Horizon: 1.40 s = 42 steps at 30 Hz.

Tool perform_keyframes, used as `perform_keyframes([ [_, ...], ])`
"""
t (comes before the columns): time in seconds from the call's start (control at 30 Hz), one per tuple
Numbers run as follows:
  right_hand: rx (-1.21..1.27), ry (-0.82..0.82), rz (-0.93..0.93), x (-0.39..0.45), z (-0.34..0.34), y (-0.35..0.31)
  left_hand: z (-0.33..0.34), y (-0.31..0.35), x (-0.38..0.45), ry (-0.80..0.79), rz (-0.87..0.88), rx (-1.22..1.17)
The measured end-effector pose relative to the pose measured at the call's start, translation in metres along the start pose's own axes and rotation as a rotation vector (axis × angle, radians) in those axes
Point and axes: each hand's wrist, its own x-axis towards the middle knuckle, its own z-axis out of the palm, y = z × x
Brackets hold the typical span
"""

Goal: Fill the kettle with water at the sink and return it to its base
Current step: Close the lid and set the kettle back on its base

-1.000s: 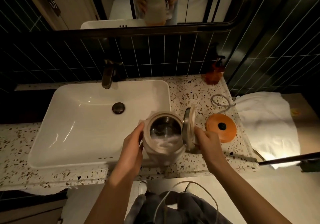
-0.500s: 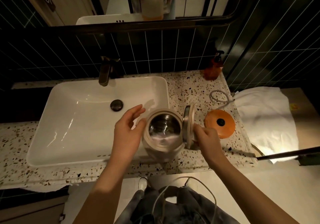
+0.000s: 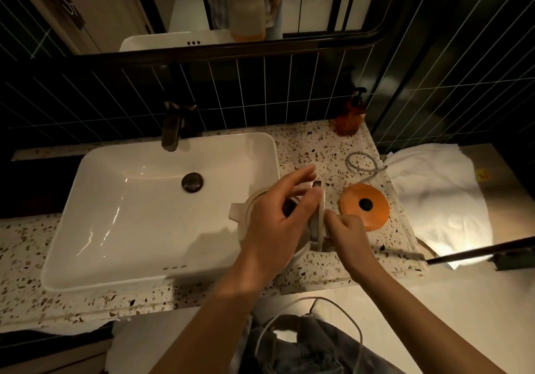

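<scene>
A pale kettle (image 3: 241,217) stands at the white sink's (image 3: 95,223) right edge, spout pointing left. Its hinged lid (image 3: 320,214) stands upright on the right side. My right hand (image 3: 346,236) grips the kettle's handle, which it hides. My left hand (image 3: 278,220) hovers over the kettle's mouth, fingers spread and reaching to the lid, covering most of the opening. Whether those fingers touch the lid I cannot tell. The round orange base (image 3: 364,207) with a black centre lies on the speckled counter just right of the kettle.
A dark faucet (image 3: 172,126) rises behind the sink, whose drain plug (image 3: 192,182) sits mid-basin. The base's grey cord (image 3: 362,163) loops behind it. An amber soap bottle (image 3: 350,116) stands at the back right. A white towel (image 3: 440,197) lies to the right.
My left hand let go of the kettle's left side, lifted, and moved right over the open mouth to the upright lid. The kettle and my right hand stayed nearly in place.
</scene>
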Motion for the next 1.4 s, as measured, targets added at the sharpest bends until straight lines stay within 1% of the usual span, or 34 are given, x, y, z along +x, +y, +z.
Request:
perform_keyframes([
  [0.13, 0.023, -0.003, 0.002, 0.0, -0.001, -0.001, 0.0, 0.003, -0.001, -0.095, 0.073, 0.131],
  [0.2, 0.035, -0.016, 0.008, 0.001, -0.002, -0.002, 0.003, 0.005, 0.001, -0.09, 0.152, 0.232],
  [0.3, 0.017, -0.023, 0.013, 0.004, -0.004, -0.003, 0.004, 0.003, 0.005, -0.044, 0.24, 0.3],
  [0.37, -0.01, -0.013, 0.018, 0.006, -0.005, -0.004, -0.004, -0.003, 0.005, -0.003, 0.242, 0.352],
  [0.5, -0.015, 0.009, 0.041, 0.006, -0.007, -0.007, -0.025, -0.028, 0.006, 0.102, 0.266, 0.575],
  [0.6, -0.016, 0.015, 0.013, 0.005, -0.006, -0.011, -0.032, -0.036, 0.009, 0.118, 0.297, 0.644],
  [0.8, 0.069, -0.028, 0.094, 0.004, -0.008, -0.008, -0.042, -0.046, 0.01, 0.044, 0.213, 0.676],
  [0.93, 0.112, -0.025, 0.151, 0.004, -0.009, -0.008, -0.044, -0.045, 0.011, -0.03, 0.147, 0.706],
  [1.1, 0.086, -0.026, 0.147, 0.002, -0.006, -0.014, -0.057, -0.057, 0.013, -0.127, 0.094, 0.828],
  [1.2, 0.103, -0.043, 0.155, 0.002, -0.006, -0.015, -0.055, -0.062, 0.012, -0.124, 0.117, 0.842],
  [1.27, 0.13, -0.049, 0.168, 0.003, -0.007, -0.013, -0.053, -0.067, 0.011, -0.099, 0.119, 0.805],
  [1.33, 0.142, -0.042, 0.178, 0.005, -0.008, -0.011, -0.052, -0.071, 0.007, -0.027, 0.075, 0.644],
  [1.4, 0.151, -0.023, 0.176, 0.005, -0.007, -0.009, -0.053, -0.073, 0.001, 0.073, -0.029, 0.423],
])
